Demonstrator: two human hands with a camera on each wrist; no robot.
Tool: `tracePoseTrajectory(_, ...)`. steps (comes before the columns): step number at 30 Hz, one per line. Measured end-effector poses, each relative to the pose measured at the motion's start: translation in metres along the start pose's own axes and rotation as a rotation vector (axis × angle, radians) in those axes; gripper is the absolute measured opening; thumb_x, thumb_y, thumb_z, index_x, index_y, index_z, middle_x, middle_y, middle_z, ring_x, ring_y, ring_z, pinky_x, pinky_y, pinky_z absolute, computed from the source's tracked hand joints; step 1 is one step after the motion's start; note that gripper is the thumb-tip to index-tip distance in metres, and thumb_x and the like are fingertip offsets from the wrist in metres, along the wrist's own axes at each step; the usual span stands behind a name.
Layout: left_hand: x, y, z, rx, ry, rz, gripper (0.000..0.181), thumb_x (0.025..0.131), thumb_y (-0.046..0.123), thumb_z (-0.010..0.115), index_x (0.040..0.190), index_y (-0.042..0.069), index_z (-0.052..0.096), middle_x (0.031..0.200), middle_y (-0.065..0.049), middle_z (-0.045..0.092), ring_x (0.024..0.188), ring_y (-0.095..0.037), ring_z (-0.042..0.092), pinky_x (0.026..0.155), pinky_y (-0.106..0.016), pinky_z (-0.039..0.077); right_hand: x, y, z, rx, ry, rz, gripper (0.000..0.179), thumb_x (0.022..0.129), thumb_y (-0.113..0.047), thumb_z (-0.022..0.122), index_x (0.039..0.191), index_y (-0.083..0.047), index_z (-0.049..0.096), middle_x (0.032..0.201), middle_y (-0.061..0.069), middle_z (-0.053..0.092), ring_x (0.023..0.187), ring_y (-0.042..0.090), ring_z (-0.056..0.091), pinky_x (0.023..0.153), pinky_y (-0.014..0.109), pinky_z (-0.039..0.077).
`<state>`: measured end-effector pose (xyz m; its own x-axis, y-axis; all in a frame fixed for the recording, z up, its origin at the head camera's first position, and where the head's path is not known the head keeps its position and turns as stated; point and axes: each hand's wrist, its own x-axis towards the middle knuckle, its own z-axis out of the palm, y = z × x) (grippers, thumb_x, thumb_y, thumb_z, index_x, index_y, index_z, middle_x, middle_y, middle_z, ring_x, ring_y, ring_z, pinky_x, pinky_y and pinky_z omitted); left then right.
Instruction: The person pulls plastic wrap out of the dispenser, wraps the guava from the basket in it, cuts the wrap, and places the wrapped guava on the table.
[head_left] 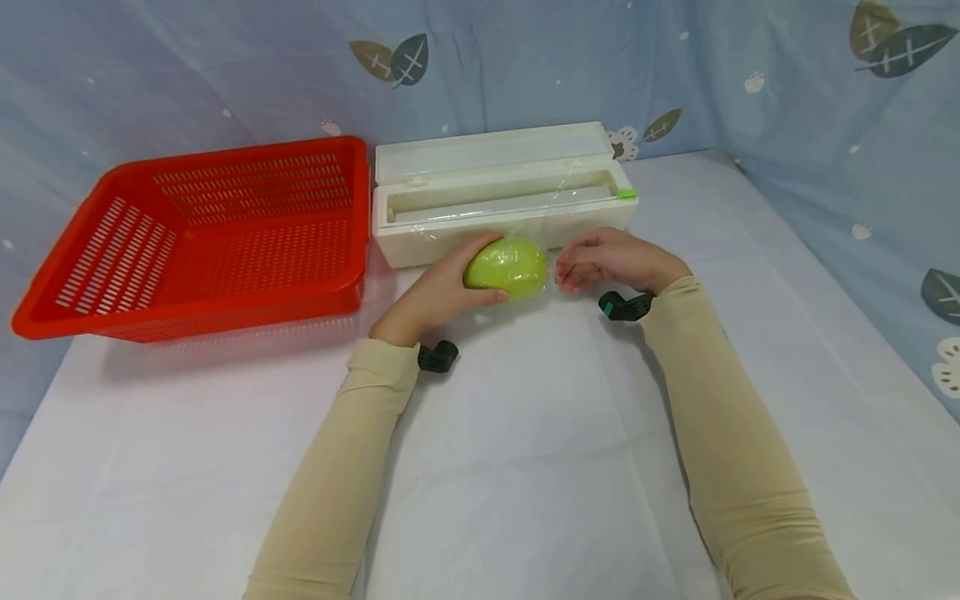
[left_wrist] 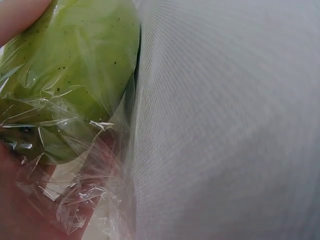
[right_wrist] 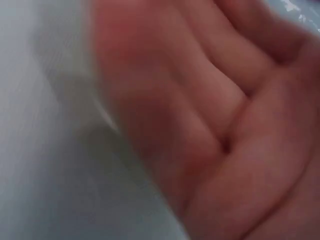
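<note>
A green fruit (head_left: pixel 504 268) with small dark specks is wrapped in clear cling film (left_wrist: pixel 75 200), which bunches in loose wrinkles at one end. My left hand (head_left: pixel 444 292) grips the fruit from the left, thumb on the near side and fingers on the far side. Just right of the fruit is my right hand (head_left: pixel 611 257), its fingers curled in toward the palm. Beside those fingers, a blurred translucent edge of film shows in the right wrist view; the fingertips' hold on it is partly hidden. Behind the fruit stands a white cling film box (head_left: pixel 450 242) with its lid raised.
A roll (head_left: pixel 510 204) lies inside the box, and a bright green piece (head_left: pixel 626 193) sits at its right end. To the left stands a red plastic basket (head_left: pixel 225 321) with slotted walls. A white cloth (head_left: pixel 525 467) covers the table; a blue patterned curtain (head_left: pixel 262 75) hangs behind.
</note>
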<state>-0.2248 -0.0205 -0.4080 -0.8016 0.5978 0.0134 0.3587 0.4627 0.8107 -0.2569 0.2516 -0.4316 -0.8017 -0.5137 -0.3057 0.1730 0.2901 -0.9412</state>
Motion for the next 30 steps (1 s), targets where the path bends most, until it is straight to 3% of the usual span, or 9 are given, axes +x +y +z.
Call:
tracePoseTrajectory(3, -0.002, 0.005, -0.001, -0.001, 0.005, -0.001, 0.071, 0.079, 0.022, 0.068, 0.138, 0.014, 0.030, 0.133, -0.003, 0.037, 0.113, -0.019, 0.038, 0.096, -0.036, 0.030, 0.002, 0.003, 0.001, -0.033, -0.092, 0.045, 0.028, 0.087, -0.016, 0.058, 0.105, 0.005, 0.055, 0.100, 0.019, 0.061, 0.091, 0.029, 0.059, 0.080, 0.038, 0.047)
tracePoseTrajectory(6, -0.001, 0.005, -0.001, 0.000, 0.009, 0.007, 0.070, 0.079, 0.022, 0.068, 0.138, 0.014, 0.031, 0.133, -0.003, 0.037, 0.112, -0.019, 0.038, 0.096, -0.036, 0.030, 0.004, 0.002, 0.004, -0.051, -0.116, 0.039, 0.035, 0.083, -0.021, 0.064, 0.107, 0.003, 0.055, 0.102, 0.019, 0.061, 0.094, 0.029, 0.058, 0.081, 0.038, 0.047)
tracePoseTrajectory(12, 0.000, 0.003, 0.000, -0.011, 0.012, 0.021, 0.070, 0.078, 0.021, 0.069, 0.137, 0.013, 0.032, 0.132, -0.004, 0.037, 0.111, -0.019, 0.038, 0.095, -0.036, 0.031, 0.008, 0.003, 0.008, -0.092, -0.069, -0.054, 0.032, 0.086, -0.025, 0.060, 0.101, 0.003, 0.055, 0.095, 0.018, 0.059, 0.089, 0.028, 0.058, 0.078, 0.037, 0.048)
tracePoseTrajectory(21, 0.000, 0.004, -0.001, -0.004, 0.012, 0.020, 0.069, 0.078, 0.021, 0.070, 0.136, 0.013, 0.033, 0.131, -0.005, 0.038, 0.112, -0.019, 0.039, 0.096, -0.036, 0.031, 0.010, 0.005, 0.011, 0.051, 0.013, -0.131, 0.020, 0.089, -0.017, 0.054, 0.098, 0.001, 0.051, 0.091, 0.015, 0.053, 0.080, 0.021, 0.055, 0.074, 0.032, 0.048)
tracePoseTrajectory(27, 0.001, 0.001, -0.001, 0.000, 0.006, 0.023, 0.070, 0.078, 0.019, 0.070, 0.137, 0.013, 0.033, 0.132, -0.005, 0.038, 0.112, -0.021, 0.038, 0.096, -0.036, 0.030, 0.011, 0.005, 0.010, 0.052, 0.058, -0.075, 0.026, 0.089, -0.022, 0.055, 0.101, 0.001, 0.052, 0.091, 0.014, 0.054, 0.080, 0.021, 0.055, 0.076, 0.034, 0.048)
tracePoseTrajectory(30, 0.007, -0.011, 0.002, 0.003, 0.008, 0.028, 0.071, 0.077, 0.026, 0.070, 0.137, 0.020, 0.033, 0.132, 0.001, 0.038, 0.112, -0.016, 0.038, 0.096, -0.034, 0.031, 0.009, 0.005, 0.007, 0.052, 0.091, -0.015, 0.036, 0.090, -0.030, 0.053, 0.105, 0.003, 0.051, 0.093, 0.015, 0.056, 0.084, 0.024, 0.058, 0.079, 0.036, 0.048)
